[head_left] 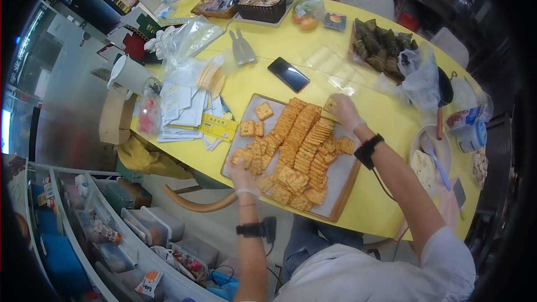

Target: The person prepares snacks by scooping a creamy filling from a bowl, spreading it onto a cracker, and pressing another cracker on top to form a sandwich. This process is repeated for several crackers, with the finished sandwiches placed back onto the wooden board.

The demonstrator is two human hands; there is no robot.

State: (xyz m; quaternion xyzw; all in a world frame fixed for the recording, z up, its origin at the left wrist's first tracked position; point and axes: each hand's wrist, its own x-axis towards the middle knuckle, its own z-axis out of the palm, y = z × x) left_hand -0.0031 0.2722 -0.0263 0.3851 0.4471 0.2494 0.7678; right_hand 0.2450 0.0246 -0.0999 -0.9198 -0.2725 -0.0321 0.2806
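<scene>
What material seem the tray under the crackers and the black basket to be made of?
The tray looks like smooth wood, from its brown rim, though plastic is possible. The basket is probably stiff plastic, fairly dull: its wall is evenly black and holds its shape.

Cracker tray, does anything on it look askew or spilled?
Nothing looks spilled. The loose crackers at the tray's near edge lie jumbled, unlike the neat rows beyond, and a single cracker sits apart near the far left corner.

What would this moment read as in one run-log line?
left hand: touching crackers, grip unclear | right hand: holding cracker at far edge of tray | tray: crackers, mostly in overlapping rows | smartphone: on yellow table, beyond tray
</scene>
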